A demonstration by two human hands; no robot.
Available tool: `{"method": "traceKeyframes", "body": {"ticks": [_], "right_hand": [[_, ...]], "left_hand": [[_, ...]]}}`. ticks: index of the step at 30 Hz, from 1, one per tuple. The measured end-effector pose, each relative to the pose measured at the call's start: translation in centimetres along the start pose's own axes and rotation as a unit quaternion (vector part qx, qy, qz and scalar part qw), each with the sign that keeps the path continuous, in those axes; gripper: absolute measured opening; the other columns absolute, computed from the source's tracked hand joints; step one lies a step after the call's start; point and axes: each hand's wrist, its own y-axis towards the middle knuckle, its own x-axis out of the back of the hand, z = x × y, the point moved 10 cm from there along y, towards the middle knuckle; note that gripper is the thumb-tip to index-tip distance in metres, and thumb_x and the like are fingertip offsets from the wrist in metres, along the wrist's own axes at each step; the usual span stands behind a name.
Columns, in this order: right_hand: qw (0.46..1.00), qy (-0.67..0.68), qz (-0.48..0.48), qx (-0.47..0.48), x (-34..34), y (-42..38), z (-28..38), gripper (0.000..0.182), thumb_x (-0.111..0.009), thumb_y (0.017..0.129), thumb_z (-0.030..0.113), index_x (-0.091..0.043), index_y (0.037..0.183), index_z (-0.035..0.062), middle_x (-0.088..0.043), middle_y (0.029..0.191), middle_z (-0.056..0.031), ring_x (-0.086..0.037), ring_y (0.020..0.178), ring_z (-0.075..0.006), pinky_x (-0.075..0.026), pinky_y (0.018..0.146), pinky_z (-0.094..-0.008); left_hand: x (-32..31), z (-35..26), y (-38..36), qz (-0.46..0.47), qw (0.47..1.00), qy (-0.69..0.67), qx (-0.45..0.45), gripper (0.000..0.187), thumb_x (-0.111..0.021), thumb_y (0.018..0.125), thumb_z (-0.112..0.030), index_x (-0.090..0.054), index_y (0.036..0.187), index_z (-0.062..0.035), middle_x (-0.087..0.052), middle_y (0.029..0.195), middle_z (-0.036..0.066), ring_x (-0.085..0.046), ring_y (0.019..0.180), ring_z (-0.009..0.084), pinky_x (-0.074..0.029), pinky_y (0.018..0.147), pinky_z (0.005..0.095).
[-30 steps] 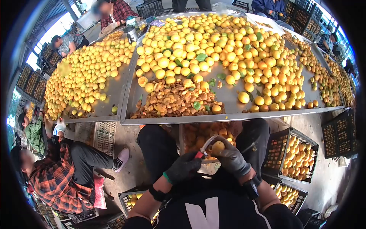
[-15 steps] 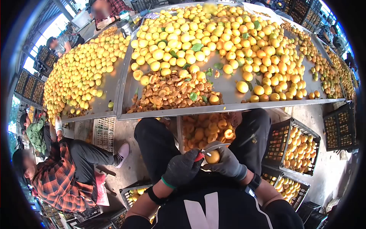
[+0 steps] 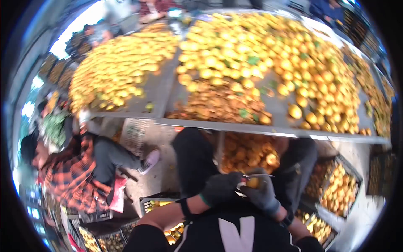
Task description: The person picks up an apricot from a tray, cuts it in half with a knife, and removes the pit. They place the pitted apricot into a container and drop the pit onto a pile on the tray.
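Note:
My left hand (image 3: 220,188), in a dark glove, is closed around the red handle of a knife (image 3: 263,174) with a thin curved blade. The blade lies across the upper side of a yellow apricot (image 3: 253,182). That apricot sits in the gloved fingers of my right hand (image 3: 263,196). Both hands are close together above my lap. Just beyond them, between my knees, a container of orange apricot pieces (image 3: 241,157) stands under the table edge. Motion blur hides the exact contact of blade and fruit.
A metal table (image 3: 289,129) carries whole apricots (image 3: 226,46) and a heap of split pieces (image 3: 222,101). Fruit crates (image 3: 342,189) stand at my right, with another crate (image 3: 157,201) at my left. A person in a plaid shirt (image 3: 73,176) sits to the left.
The whole view has swung, so the table, crates and hands appear further right and lower, with blur. My hands still hold the knife and the apricot together.

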Motion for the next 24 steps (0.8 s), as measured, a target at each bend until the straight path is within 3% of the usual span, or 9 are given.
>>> {"method": "traceKeyframes", "body": {"ticks": [1, 3, 6, 8, 12, 14, 18, 21, 24], "right_hand": [[0.998, -0.041, -0.015, 0.055, 0.0, 0.1, 0.4, 0.037, -0.076, 0.070, 0.001, -0.056, 0.100, 0.0027, -0.055, 0.097, -0.0102, -0.055, 0.086, -0.0212, -0.046, 0.077, -0.0305], [0.998, -0.011, -0.033, -0.049, -0.1, 0.3, -1.4, 0.038, -0.077, 0.066, 0.000, -0.054, 0.097, 0.0011, -0.055, 0.096, -0.0107, -0.054, 0.084, -0.0212, -0.045, 0.075, -0.0314], [0.999, -0.047, 0.012, -0.023, -0.5, 0.8, -1.6, 0.036, -0.076, 0.067, 0.002, -0.054, 0.095, 0.0010, -0.055, 0.095, -0.0108, -0.054, 0.083, -0.0214, -0.046, 0.073, -0.0326], [0.969, 0.096, 0.058, -0.220, -1.0, 0.0, -3.1, 0.036, -0.078, 0.068, 0.010, -0.054, 0.094, 0.0031, -0.056, 0.092, -0.0117, -0.057, 0.077, -0.0243, -0.048, 0.069, -0.0340], [0.894, 0.358, 0.115, -0.244, -2.7, -0.4, -2.7, 0.045, -0.071, 0.080, 0.037, -0.055, 0.102, 0.0011, -0.058, 0.085, -0.0045, -0.056, 0.071, -0.0131, -0.046, 0.063, -0.0249], [0.961, 0.204, 0.078, -0.171, -1.4, 0.7, -2.3, 0.054, -0.067, 0.082, 0.050, -0.055, 0.101, 0.0010, -0.059, 0.085, -0.0049, -0.057, 0.071, -0.0126, -0.044, 0.061, -0.0228], [0.999, -0.010, 0.009, -0.038, 0.2, 1.5, -1.2, 0.045, -0.073, 0.078, 0.039, -0.056, 0.094, 0.0004, -0.060, 0.081, -0.0072, -0.059, 0.070, -0.0181, -0.048, 0.061, -0.0302], [0.963, -0.261, 0.021, 0.062, -0.2, 1.3, -0.9, 0.039, -0.079, 0.068, 0.019, -0.055, 0.094, 0.0052, -0.057, 0.091, -0.0122, -0.059, 0.072, -0.0278, -0.048, 0.065, -0.0358], [0.906, -0.412, 0.034, 0.088, -1.2, 1.5, -0.1, 0.041, -0.080, 0.066, 0.023, -0.056, 0.093, 0.0056, -0.058, 0.092, -0.0127, -0.059, 0.072, -0.0308, -0.049, 0.066, -0.0366]], "left_hand": [[-0.2, 0.2, -0.3, -0.025, 1.000, 0.000, -0.006, 0.022, -0.055, 0.086, -0.015, -0.063, 0.106, -0.0136, -0.068, 0.093, 0.006, -0.067, 0.073, 0.0241, -0.052, 0.061, 0.0343], [0.3, 0.4, -0.2, -0.049, 0.999, -0.019, -0.006, 0.022, -0.053, 0.087, -0.016, -0.062, 0.107, -0.0149, -0.067, 0.093, 0.005, -0.067, 0.074, 0.0247, -0.053, 0.061, 0.0344], [-0.6, 1.4, -0.1, -0.042, 0.997, -0.062, 0.026, 0.022, -0.052, 0.088, -0.016, -0.060, 0.108, -0.0154, -0.067, 0.093, 0.006, -0.067, 0.075, 0.0269, -0.053, 0.061, 0.0364], [-0.3, 1.8, -0.1, -0.027, 0.994, -0.094, 0.045, 0.022, -0.052, 0.088, -0.016, -0.060, 0.108, -0.0153, -0.066, 0.093, 0.006, -0.067, 0.075, 0.0283, -0.053, 0.061, 0.0378], [-0.1, 0.5, 0.5, 0.037, 0.990, -0.128, 0.051, 0.030, -0.062, 0.084, -0.020, -0.054, 0.112, -0.0100, -0.064, 0.092, 0.012, -0.066, 0.080, 0.0318, -0.052, 0.066, 0.0418], [0.0, 0.6, 0.6, 0.094, 0.951, -0.262, 0.134, 0.042, -0.066, 0.080, -0.020, -0.048, 0.116, -0.0069, -0.062, 0.089, 0.016, -0.064, 0.084, 0.0358, -0.050, 0.070, 0.0440], [-2.4, 1.1, 0.8, 0.088, 0.928, -0.354, 0.078, 0.050, -0.064, 0.080, -0.023, -0.042, 0.122, -0.0054, -0.061, 0.089, 0.021, -0.062, 0.086, 0.0400, -0.048, 0.073, 0.0453], [-4.3, 1.6, -0.1, 0.115, 0.921, -0.341, 0.148, 0.051, -0.060, 0.082, -0.021, -0.039, 0.125, -0.0052, -0.062, 0.092, 0.022, -0.062, 0.086, 0.0415, -0.049, 0.073, 0.0448], [-4.5, 2.3, -0.4, 0.096, 0.935, -0.297, 0.168, 0.048, -0.057, 0.084, -0.019, -0.039, 0.127, -0.0045, -0.063, 0.094, 0.023, -0.062, 0.088, 0.0406, -0.049, 0.073, 0.0442]]}}
